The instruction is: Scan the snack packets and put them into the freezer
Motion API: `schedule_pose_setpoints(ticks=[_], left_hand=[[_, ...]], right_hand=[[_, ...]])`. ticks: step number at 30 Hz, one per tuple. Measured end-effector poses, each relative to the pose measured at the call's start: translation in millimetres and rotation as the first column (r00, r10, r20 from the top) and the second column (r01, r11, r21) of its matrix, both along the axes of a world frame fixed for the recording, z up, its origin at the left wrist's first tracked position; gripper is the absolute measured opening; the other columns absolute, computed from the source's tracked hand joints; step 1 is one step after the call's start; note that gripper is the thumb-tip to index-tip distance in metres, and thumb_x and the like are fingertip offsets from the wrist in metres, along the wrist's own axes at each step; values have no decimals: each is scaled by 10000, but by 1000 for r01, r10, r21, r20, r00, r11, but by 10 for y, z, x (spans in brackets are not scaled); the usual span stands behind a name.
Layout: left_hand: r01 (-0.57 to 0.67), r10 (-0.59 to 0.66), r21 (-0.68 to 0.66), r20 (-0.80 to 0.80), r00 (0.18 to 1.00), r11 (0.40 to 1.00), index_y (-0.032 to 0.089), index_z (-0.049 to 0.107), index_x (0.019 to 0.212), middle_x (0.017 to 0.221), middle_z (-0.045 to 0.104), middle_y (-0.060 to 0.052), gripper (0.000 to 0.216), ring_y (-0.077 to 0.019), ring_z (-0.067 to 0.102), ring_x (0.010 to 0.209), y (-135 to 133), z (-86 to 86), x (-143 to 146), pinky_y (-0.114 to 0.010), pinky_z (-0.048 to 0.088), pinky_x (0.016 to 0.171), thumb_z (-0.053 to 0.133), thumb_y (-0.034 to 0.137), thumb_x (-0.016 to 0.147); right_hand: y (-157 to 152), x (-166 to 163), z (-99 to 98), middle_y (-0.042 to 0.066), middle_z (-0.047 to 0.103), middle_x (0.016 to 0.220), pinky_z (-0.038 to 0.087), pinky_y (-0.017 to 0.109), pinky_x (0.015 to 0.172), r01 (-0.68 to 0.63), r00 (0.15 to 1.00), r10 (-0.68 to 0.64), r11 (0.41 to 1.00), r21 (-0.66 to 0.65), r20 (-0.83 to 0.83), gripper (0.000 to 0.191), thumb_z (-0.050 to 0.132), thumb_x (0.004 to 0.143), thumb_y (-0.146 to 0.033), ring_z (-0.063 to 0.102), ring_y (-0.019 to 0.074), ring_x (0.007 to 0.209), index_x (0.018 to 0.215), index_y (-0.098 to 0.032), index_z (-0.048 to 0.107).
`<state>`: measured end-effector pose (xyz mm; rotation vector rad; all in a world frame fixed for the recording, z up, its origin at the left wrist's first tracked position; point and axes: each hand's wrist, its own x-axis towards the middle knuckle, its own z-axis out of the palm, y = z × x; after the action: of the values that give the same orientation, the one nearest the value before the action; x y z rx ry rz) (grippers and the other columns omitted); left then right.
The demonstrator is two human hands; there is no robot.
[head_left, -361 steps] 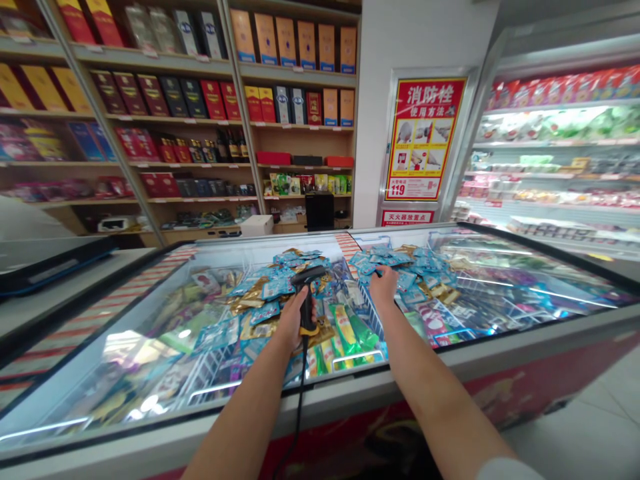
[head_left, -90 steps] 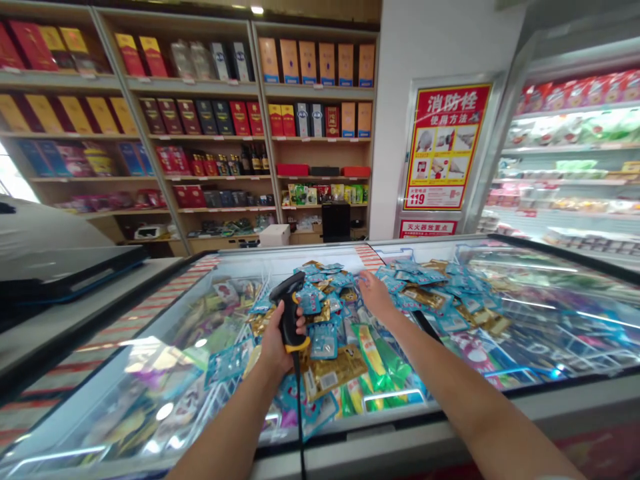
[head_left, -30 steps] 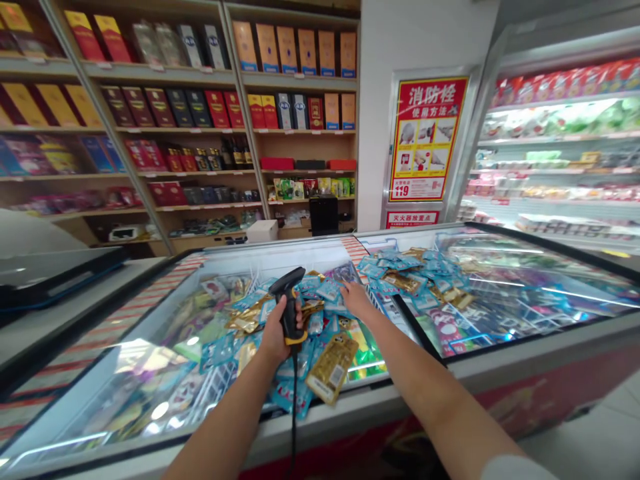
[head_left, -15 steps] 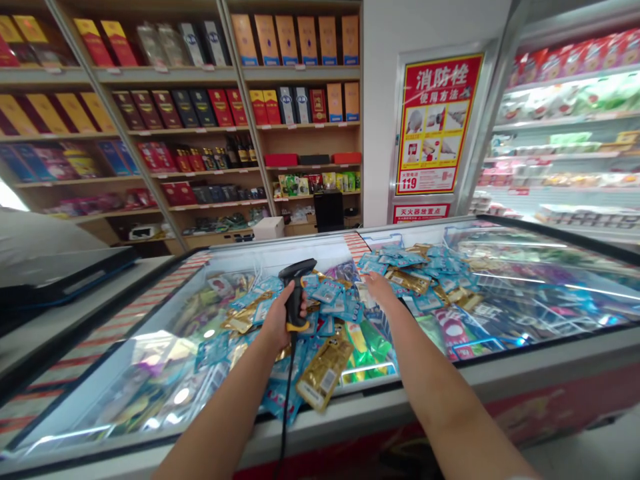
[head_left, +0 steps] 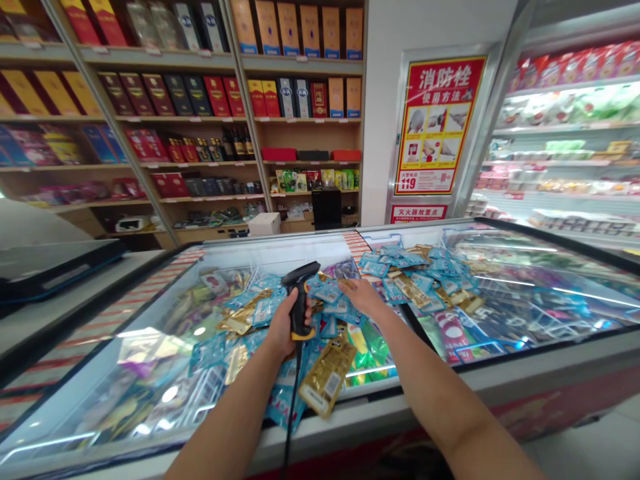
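Observation:
My left hand (head_left: 285, 323) is wrapped around the handle of a black and yellow barcode scanner (head_left: 300, 300), whose head points up and to the right. Its black cable (head_left: 291, 413) hangs down past my left forearm. Over the left pile, my right hand (head_left: 360, 295) has its fingers drawn together at the packets; what they pinch, if anything, is hidden. Blue packets (head_left: 327, 291) and gold packets lie heaped there on the freezer's glass lid. A larger gold packet (head_left: 327, 377) with a barcode label rests at the near edge. Another pile of blue packets (head_left: 440, 263) lies to the right.
The chest freezer (head_left: 370, 407) spans the view, with frozen goods under its glass. A dark flat device (head_left: 65, 277) sits on the counter at left. Shelves of boxed bottles (head_left: 310, 100) stand behind. A red fire hydrant sign (head_left: 440, 127) hangs on the wall, beside a lit refrigerated display (head_left: 565, 153).
My right hand has moved left, from between the two piles to the left pile, nearer the scanner. The scanner stays in my left hand, slightly shifted. The view has tilted a little.

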<state>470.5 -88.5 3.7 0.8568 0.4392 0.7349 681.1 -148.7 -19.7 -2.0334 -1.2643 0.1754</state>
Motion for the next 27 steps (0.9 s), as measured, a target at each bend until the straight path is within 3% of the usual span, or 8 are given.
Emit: schedule_pose_setpoints(ticks=[4,7,9,14,19,22,27], left_hand=[[-25,28,72,-52,998,997,130,631,816,610,593,-4,331,-71,476,420,-45,-19,31,-168,377,383,701,454,819],[-15,23,113,-77,997,994,131,644,827,598,592,-1,362,-75,473,412,-49,-40,36,-175,369,380,719,483,796],[-11,21,140,-75,997,990,131,653,840,605,599,-2,377,-75,474,412,-42,-57,35,-178,370,387,727,496,783],[19,7,216,-118,993,976,122,645,755,551,566,-2,444,-81,488,418,-17,-98,37,-183,370,411,703,561,780],[18,26,251,-169,985,968,136,629,736,525,558,7,496,-86,483,405,-10,-113,53,-193,363,410,708,625,739],[27,26,266,-194,981,964,143,622,737,525,557,11,499,-89,487,415,-7,-115,58,-196,373,418,708,635,733],[40,23,275,-221,975,961,147,613,732,526,551,13,498,-86,481,419,4,-131,58,-199,378,422,697,639,739]], right_hand=[[104,-64,-111,95,709,1072,474,338,866,23,998,-21,999,26,-58,538,706,759,-608,638,276,1011,1129,-217,727],[160,-20,-184,81,713,1001,486,321,807,131,974,-103,983,129,-201,443,764,691,-517,649,249,928,980,-181,743],[166,22,-209,53,712,873,479,300,723,168,933,-88,965,204,-349,338,751,681,-462,646,219,819,860,-176,728],[120,112,-207,-33,563,537,382,263,509,252,720,82,894,370,-689,278,711,663,-450,505,136,503,710,-184,645],[141,133,-230,-61,582,526,460,258,543,439,512,204,773,459,-834,348,789,574,-365,612,157,532,762,-216,537],[163,108,-251,-43,645,588,498,267,597,449,499,251,743,496,-829,355,783,587,-283,691,192,636,811,-226,513],[149,43,-214,-31,665,607,491,265,604,428,540,215,762,486,-814,274,729,639,-243,705,203,670,825,-219,529]])
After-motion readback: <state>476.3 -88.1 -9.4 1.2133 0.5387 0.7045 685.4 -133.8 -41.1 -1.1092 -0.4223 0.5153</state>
